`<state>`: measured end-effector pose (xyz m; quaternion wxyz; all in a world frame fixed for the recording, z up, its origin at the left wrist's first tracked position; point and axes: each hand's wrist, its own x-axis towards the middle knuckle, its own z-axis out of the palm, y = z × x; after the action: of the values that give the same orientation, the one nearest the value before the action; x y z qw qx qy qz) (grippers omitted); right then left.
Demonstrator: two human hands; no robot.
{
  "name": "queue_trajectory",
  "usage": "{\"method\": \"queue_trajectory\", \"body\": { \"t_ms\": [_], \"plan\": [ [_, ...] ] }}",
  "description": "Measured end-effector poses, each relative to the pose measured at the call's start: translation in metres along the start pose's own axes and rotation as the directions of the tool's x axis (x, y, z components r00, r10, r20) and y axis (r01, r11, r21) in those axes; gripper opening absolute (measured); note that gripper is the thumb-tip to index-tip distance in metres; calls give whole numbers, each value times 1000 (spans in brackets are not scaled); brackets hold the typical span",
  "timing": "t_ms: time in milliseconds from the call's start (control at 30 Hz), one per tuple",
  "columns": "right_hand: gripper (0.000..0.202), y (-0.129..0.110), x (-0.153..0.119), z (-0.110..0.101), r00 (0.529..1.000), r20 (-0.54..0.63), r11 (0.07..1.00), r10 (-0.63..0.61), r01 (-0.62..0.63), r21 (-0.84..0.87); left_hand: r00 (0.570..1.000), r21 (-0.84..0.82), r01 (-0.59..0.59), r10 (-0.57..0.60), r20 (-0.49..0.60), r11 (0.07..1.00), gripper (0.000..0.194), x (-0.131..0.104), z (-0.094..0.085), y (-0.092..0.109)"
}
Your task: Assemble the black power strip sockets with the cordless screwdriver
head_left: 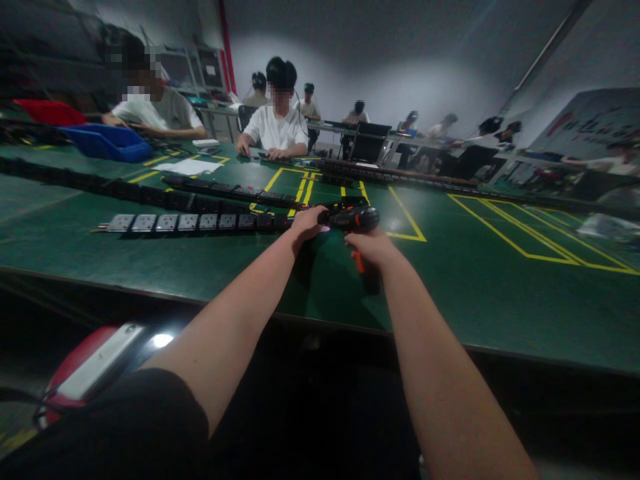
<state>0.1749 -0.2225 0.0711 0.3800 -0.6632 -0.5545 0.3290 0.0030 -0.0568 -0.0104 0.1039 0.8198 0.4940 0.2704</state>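
Note:
A black and orange cordless screwdriver (pixel 353 218) lies nearly level in my right hand (pixel 373 247), its orange grip pointing down and its nose toward the left. My left hand (pixel 307 223) is closed round the right end of a long socket strip (pixel 187 222), right by the tool's nose. The left fingertips and the tool's bit are hard to make out. Pale grey socket faces show along the strip's left part; further right it looks dark. A small pinkish light glows on the table under the tool's nose.
More dark strips (pixel 240 192) lie behind on the green table (pixel 470 293), which has yellow marking lines. A blue bin (pixel 107 142), a red bin (pixel 53 112) and white paper (pixel 189 167) are at the back left. A clear plastic bag (pixel 610 225) lies at right. Several people sit beyond.

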Motion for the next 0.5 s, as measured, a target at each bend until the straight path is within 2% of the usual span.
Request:
{"method": "queue_trajectory", "body": {
  "t_ms": [500],
  "plan": [
    [8, -7, -5, -1, 999, -18, 999, 44, -43, 7, 999, 16, 31, -31, 11, 999, 68, 3, 1, -1]
  ]
}}
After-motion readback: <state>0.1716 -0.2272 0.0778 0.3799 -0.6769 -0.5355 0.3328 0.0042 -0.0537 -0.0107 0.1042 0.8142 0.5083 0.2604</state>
